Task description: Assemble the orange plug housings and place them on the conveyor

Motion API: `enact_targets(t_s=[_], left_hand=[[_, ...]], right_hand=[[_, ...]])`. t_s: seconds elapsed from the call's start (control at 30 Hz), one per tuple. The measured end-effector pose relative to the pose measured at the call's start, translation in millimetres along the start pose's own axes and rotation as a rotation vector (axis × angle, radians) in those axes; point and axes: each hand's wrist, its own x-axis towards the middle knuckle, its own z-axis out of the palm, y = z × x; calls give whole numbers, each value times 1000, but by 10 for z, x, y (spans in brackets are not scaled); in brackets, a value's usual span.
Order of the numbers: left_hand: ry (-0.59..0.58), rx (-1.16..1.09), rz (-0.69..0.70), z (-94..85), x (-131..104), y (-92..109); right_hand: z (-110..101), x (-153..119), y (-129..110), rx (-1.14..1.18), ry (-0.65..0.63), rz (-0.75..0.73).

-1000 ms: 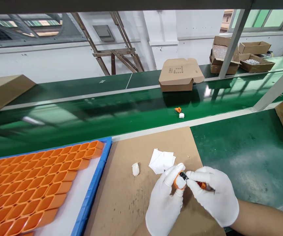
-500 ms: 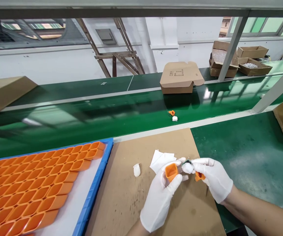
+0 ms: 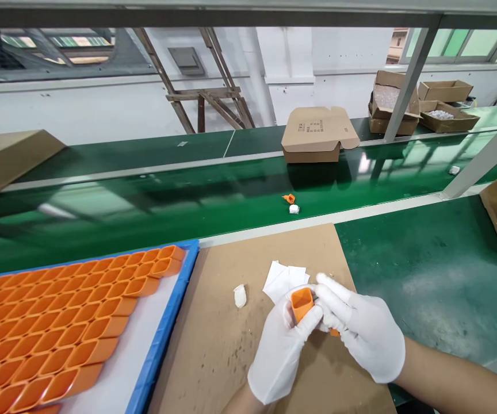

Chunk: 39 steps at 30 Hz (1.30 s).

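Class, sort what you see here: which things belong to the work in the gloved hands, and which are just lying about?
In the work: left hand; right hand; small hollow orange plastic shell; blue tray of matching orange shells.

Lying about: folded brown cardboard box; stray orange and white pieces on the belt.

Bright, even daylight is coming in through the windows (image 3: 468, 43) at the upper right. Glare is streaking the glossy green conveyor belt (image 3: 231, 195), which is mirroring the frame posts. Soft shadows are falling under the gloved hands. Straight lines are bowing toward the edges, and the left belt area is looking slightly smeared.
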Motion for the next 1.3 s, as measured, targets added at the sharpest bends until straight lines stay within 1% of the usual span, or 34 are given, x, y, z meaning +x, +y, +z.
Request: enact_targets(t_s=[0.07, 0.1, 0.17, 0.23, 0.3, 0.37, 0.47, 0.53, 0.57, 0.6, 0.67, 0.73, 0.8, 0.9, 0.97, 1.03, 1.1, 1.13, 1.2, 1.3], left_hand=[[23, 7, 10, -3, 7, -16], [46, 17, 16, -5, 14, -16], [85, 41, 36, -10, 34, 1], [86, 53, 50, -19, 52, 31], [70, 37, 56, -33, 59, 53], [60, 21, 53, -53, 51, 53], [-11, -19, 8, -83, 25, 17], [-87, -65, -34, -91, 16, -11], [-102, -71, -46, -89, 15, -21], [-92, -57, -50, -83, 17, -26], [-24, 20, -44, -63, 23, -18], [50, 109, -30, -41, 22, 9], [86, 170, -10, -30, 9, 44], [109, 190, 15, -43, -20, 81], [133, 189, 22, -67, -36, 88], [131, 189, 29, -92, -46, 86], [99, 186, 31, -110, -54, 81], [95, 199, 31, -114, -57, 78], [127, 273, 49, -118, -62, 67], [186, 413, 148, -131, -61, 29]], right_hand=[[24, -10, -4, -94, 0, -79], [37, -10, -7, -129, -1, -93], [52, 0, -17, -132, -23, -72], [50, 19, -33, -21, -48, 5], [33, 42, -49, 128, -41, 112], [12, 65, -53, 227, -17, 168], [-1, 81, -30, 298, 60, 125], [11, 68, -4, 271, 121, 69], [22, 55, 6, 235, 144, 38], [35, 40, 14, 193, 158, 11], [54, 16, 18, 134, 165, -21], [56, 14, 13, 123, 154, -12], [36, 37, 10, 141, 120, 32], [-15, 90, 32, 220, 38, 149], [-40, 114, 60, 287, 8, 154], [-51, 122, 84, 334, 44, 107], [-53, 121, 94, 357, 112, 127], [-55, 121, 93, 364, 139, 164], [-63, 124, 82, 370, 170, 255], [-87, 137, 57, 394, 171, 414]])
